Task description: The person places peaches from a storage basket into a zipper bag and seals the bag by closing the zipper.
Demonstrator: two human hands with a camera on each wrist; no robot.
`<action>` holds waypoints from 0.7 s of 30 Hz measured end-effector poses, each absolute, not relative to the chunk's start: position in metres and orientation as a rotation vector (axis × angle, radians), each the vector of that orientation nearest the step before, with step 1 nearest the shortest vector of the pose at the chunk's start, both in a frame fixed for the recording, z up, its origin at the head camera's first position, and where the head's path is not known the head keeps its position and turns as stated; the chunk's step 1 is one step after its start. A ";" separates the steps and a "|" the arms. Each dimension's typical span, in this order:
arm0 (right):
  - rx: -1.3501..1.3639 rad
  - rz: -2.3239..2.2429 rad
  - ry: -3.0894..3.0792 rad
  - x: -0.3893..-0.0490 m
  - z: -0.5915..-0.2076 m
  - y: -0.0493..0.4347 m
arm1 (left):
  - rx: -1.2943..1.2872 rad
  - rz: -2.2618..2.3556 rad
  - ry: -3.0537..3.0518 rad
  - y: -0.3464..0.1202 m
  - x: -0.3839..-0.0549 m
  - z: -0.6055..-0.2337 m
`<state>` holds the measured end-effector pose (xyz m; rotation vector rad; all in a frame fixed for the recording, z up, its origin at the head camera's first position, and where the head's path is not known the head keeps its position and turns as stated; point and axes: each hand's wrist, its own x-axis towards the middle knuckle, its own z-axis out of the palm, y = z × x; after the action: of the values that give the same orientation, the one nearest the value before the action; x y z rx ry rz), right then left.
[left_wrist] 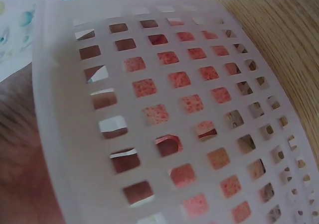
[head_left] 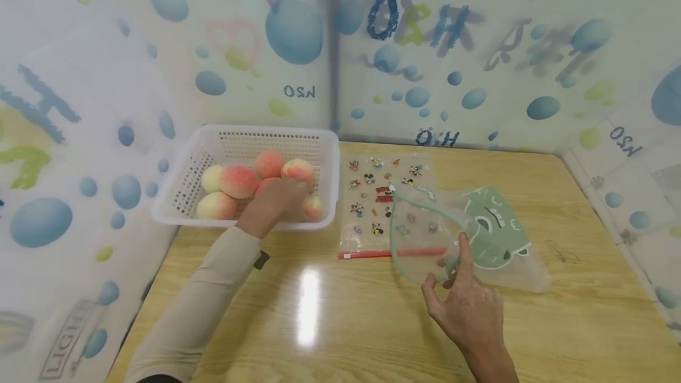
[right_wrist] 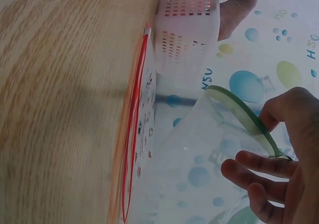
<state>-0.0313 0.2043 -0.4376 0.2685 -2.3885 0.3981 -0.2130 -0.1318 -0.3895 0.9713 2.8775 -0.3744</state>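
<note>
A white perforated plastic basket (head_left: 183,176) holds several red-and-yellow peaches (head_left: 239,182). My left hand (head_left: 289,197) reaches over its front rim, down among the peaches on the right side. The fingertips are hidden, so whether they grip a peach cannot be told; in the left wrist view the basket wall (left_wrist: 65,109) blocks them. My right hand (head_left: 470,306) holds a clear zip bag (head_left: 497,229) with a green rim and a green cartoon animal print. The bag's mouth gapes toward the basket. In the right wrist view, the thumb and fingers are at the green rim (right_wrist: 244,109).
A second clear zip bag (head_left: 367,211), printed with small cartoon figures and closed by a red slider strip, lies flat beside the basket, partly under the green-rimmed bag. Everything is on a wooden table (head_left: 372,324). Patterned walls (head_left: 239,46) rise behind and at both sides.
</note>
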 end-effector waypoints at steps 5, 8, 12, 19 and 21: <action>0.271 0.387 -2.382 -0.033 -0.439 0.203 | 0.794 -0.067 2.841 -0.132 -0.217 -0.390; 0.286 0.389 -2.376 -0.033 -0.440 0.202 | 0.855 -0.120 2.901 -0.134 -0.216 -0.392; 0.306 0.390 -2.381 -0.032 -0.440 0.201 | 1.129 -0.656 3.043 -0.139 -0.211 -0.396; 0.295 0.396 -2.425 -0.031 -0.439 0.200 | 1.127 -0.373 3.150 -0.144 -0.212 -0.397; 0.297 0.400 -2.428 -0.031 -0.439 0.200 | 1.022 -0.003 3.115 -0.143 -0.215 -0.395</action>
<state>-0.0311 0.1998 -0.4392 0.2971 -2.4276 0.3997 -0.2148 -0.1429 -0.3947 1.0217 3.1150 -0.0034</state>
